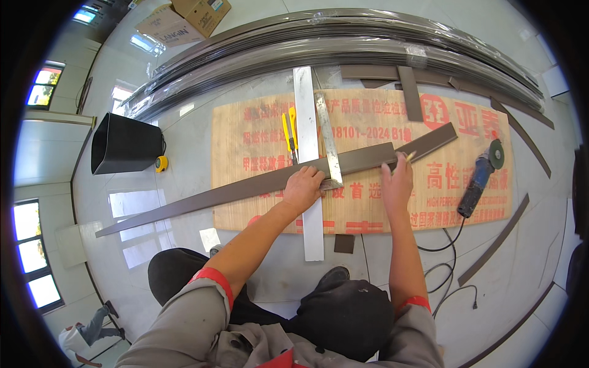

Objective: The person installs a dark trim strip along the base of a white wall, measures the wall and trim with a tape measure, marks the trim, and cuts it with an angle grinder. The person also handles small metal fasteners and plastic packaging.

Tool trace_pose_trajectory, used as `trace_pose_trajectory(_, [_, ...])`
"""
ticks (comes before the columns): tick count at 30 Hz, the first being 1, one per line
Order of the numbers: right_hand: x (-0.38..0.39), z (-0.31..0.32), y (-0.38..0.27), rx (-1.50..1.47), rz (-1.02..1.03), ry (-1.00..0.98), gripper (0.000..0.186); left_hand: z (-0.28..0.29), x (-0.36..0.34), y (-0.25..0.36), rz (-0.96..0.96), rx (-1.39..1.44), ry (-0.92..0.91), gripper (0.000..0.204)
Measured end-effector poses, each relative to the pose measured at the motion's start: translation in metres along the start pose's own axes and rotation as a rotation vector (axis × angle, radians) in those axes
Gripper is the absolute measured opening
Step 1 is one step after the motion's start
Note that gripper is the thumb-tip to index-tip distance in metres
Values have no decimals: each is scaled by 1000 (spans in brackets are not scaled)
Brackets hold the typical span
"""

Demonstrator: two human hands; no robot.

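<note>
For marking this step well, the worker should, I think, be keeping the long brown strip [245, 189] from sliding, while the pencil [411, 156] is following its right end closely. The strip is lying slantwise across the white bar [307, 116] and the printed wooden board [380, 221], and its left end is reaching beyond the board. Its right end is overlapping a 2nd brown strip [435, 138], so the 2 pieces could be shifting apart if the pressure is too light. Checking the angle before drawing would be helping, as the metal square [327, 129] is resting over the long strip, just beside the left hand.

The left hand [304, 189] is pressing from above on the long strip, its fingers bending a little and staying near together; its fingertips are lying close to the square's corner. Whether the thumb is gripping below, I cannot tell. The right hand [397, 178] is nearly closing, with thumb and fingertips pinching what is looking like a pencil, beside the overlap. The pencil's point is too small for telling if it is touching.
</note>
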State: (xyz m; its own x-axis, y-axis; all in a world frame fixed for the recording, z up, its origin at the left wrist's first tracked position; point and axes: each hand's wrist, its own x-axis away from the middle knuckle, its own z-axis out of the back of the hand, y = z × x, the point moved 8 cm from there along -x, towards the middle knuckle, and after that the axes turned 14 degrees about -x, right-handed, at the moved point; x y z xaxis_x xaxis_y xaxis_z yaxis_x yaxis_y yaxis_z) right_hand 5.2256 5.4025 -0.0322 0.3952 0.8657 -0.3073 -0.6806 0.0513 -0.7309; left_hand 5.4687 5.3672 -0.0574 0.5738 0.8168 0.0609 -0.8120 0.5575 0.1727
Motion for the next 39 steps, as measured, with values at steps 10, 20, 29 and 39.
trace_pose_trajectory(10, [30,-45,30,-174,-372,-124,19,3,38,-23,93,13,-34,31])
trace_pose_trajectory(20, [34,-59,70,-447,-600,131,23,0,58,-18,10,-50,52,23])
trace_pose_trajectory(29, [34,-60,46,-398,-588,104,22,-1,41,-52,117,17,-34,33])
trace_pose_trajectory(39, [37,-62,47,-435,-611,127,21,5,42,-48,72,42,55,33])
